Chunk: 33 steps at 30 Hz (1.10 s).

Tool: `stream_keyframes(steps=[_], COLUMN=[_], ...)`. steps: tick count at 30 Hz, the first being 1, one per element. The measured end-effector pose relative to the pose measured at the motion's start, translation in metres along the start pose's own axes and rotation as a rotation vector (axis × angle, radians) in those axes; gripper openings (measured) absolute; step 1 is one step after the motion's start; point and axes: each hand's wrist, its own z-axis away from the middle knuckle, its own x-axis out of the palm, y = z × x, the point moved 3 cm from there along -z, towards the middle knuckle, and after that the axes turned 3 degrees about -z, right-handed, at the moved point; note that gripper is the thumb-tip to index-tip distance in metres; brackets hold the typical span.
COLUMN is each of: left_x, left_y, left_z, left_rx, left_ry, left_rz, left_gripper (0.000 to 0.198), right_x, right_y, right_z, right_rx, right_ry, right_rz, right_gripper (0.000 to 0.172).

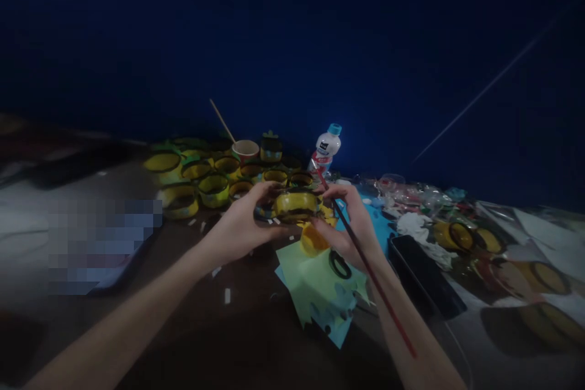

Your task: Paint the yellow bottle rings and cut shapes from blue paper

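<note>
Between my two hands is a small yellow ring-shaped piece (296,204) with dark rims. My left hand (242,231) curls around its left side, fingers on top and thumb below. My right hand (351,222) pinches its right side. A thin brush-like stick (365,263) with a dark red handle also rests in my right hand, slanting down across the forearm. Just below lie a round yellow piece (314,241), pale green paper (301,280) with cut edges and a black ring (339,264). Similar yellow cups (214,190) stand grouped behind my left hand.
At the back are a paper cup (245,149) holding a stick and a blue-capped bottle (328,145). Rightward lie a blue sheet (378,219), crumpled tissue (414,228), a black phone-like slab (425,277) and yellow pieces (457,236). A pixelated screen (123,237) is left. Paper scraps (227,296) dot the table.
</note>
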Motion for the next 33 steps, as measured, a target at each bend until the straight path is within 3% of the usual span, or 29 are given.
stream_keyframes(steps=[6, 11, 13, 17, 20, 33], left_x=[-0.002, -0.011, -0.011, -0.007, -0.007, -0.010], left_y=[-0.005, -0.002, -0.004, -0.007, -0.005, 0.006], left_z=[0.002, 0.001, 0.000, 0.000, 0.001, 0.004], left_rx=[-0.007, -0.023, 0.018, 0.134, 0.177, 0.127], left_ry=[0.058, 0.127, 0.139, 0.173, 0.160, 0.124], left_rz=[-0.007, -0.291, -0.399, -0.523, -0.544, -0.482], left_gripper=[0.049, 0.049, 0.046, 0.044, 0.043, 0.046], right_x=[-0.001, -0.012, -0.014, -0.010, -0.006, -0.007], right_y=[0.003, 0.005, 0.005, 0.004, 0.003, 0.007], right_z=[-0.002, -0.001, 0.002, 0.005, 0.006, 0.003], right_rx=[0.071, 0.049, 0.015, 0.036, 0.120, 0.194], right_ry=[-0.026, 0.151, 0.191, 0.051, -0.027, -0.078], right_rz=[-0.096, -0.247, -0.394, -0.629, -0.710, -0.689], right_gripper=[0.036, 0.015, 0.018, 0.023, 0.015, 0.010])
